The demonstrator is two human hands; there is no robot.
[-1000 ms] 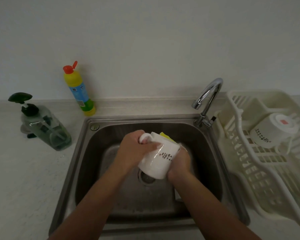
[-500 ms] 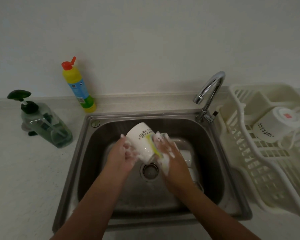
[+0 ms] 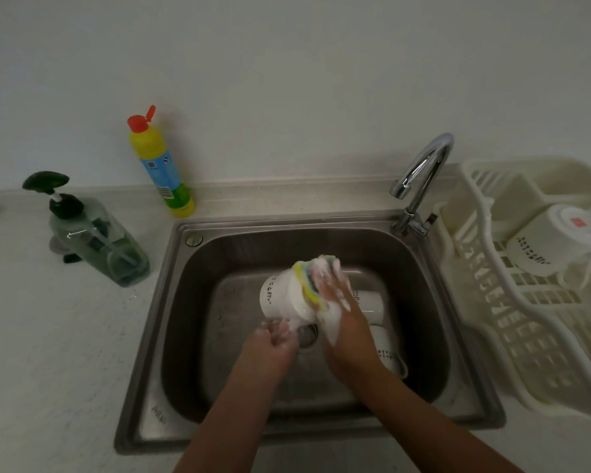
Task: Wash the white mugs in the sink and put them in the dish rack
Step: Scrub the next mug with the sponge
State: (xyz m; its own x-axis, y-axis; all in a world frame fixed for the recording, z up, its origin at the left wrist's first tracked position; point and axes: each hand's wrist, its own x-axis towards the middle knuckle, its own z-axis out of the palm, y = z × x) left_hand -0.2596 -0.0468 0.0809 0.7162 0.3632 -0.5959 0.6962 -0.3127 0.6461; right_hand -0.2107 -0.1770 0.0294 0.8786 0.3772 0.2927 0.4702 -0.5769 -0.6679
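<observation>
- A single view is given, from a wide-angle camera worn on the head.
- The scene is looked at forward and down, from close above the sink (image 3: 140, 404), kept central.
- The left hand (image 3: 273, 343), on the white mug (image 3: 284, 298), and right hand (image 3: 345, 329), on the sponge (image 3: 306, 285), are seen from behind.
- The top is filled by the wall (image 3: 287, 80); the dish rack (image 3: 526, 336) is cut off at the right.

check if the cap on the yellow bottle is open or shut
Open: the red cap is flipped up, hinged back above the yellow bottle.
</observation>
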